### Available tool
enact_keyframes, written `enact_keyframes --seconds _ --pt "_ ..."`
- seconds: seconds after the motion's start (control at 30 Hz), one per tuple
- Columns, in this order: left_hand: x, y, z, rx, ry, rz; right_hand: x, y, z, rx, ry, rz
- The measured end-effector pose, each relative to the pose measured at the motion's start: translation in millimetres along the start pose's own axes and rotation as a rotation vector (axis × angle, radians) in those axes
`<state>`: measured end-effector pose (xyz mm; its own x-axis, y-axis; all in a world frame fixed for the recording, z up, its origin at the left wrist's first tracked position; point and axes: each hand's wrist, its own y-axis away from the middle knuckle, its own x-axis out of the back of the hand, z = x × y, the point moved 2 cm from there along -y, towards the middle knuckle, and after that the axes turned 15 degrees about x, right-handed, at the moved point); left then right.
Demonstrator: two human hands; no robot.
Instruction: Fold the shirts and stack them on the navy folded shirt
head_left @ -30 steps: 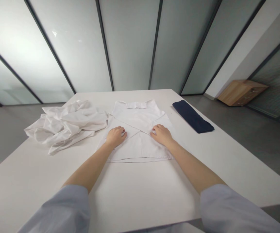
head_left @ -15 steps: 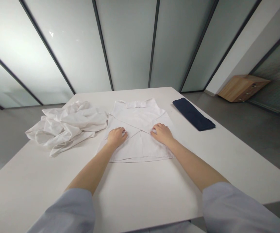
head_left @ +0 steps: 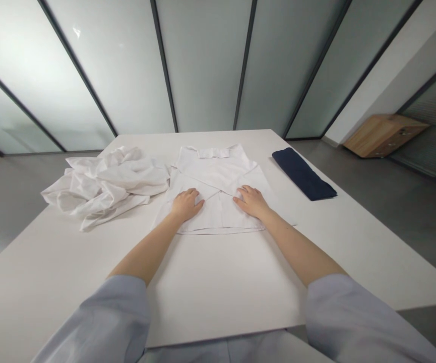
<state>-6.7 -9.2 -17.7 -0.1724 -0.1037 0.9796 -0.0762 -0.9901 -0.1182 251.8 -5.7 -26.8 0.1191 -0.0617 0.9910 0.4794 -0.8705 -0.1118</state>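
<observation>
A white shirt lies spread on the table in front of me, its collar at the far end and its sleeves folded across the body. My left hand rests on the left folded part, fingers stretched and palm down. On the right folded part lies my right hand, also flat with its thumb apart. Neither hand grips the cloth.
The white table holds a crumpled white cloth left of the shirt and a folded navy cloth at the right. Beyond are frosted glass panels and a wooden cabinet on the floor.
Both hands have gone from curled fingers on the shirt to flat, spread ones. The whole view has shifted slightly; the cloths at the sides lie as before.
</observation>
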Motion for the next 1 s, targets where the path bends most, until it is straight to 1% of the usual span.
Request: enact_keyframes --seconds 0.13,0.27,0.33,0.4,0.5,0.57,0.73,0.9,1.0 --pt "-1 0 -1 0.001 0.03 -0.005 1 1 0 0.009 -0.004 0.011" --pt "5 1 1 -0.028 0.068 0.022 8 1 -6 0.031 -0.004 0.076" --pt "8 1 3 -0.048 0.05 -0.001 13 1 -11 0.075 -0.027 0.099" --pt "10 2 5 -0.071 0.025 -0.029 16 1 -17 0.132 -0.057 0.088" --pt "12 3 7 -0.078 0.009 -0.015 18 1 -22 0.18 -0.07 0.058" --pt "13 3 6 -0.055 0.002 -0.005 19 0 -23 0.171 -0.06 0.047" --pt "13 2 5 0.023 -0.03 -0.026 22 0 -25 0.131 -0.047 0.015" --pt "13 5 9 -0.008 -0.045 -0.01 17 -1 -24 0.136 -0.032 -0.016" --pt "11 7 10 -0.037 -0.017 -0.02 11 0 -22 0.155 -0.018 -0.002"
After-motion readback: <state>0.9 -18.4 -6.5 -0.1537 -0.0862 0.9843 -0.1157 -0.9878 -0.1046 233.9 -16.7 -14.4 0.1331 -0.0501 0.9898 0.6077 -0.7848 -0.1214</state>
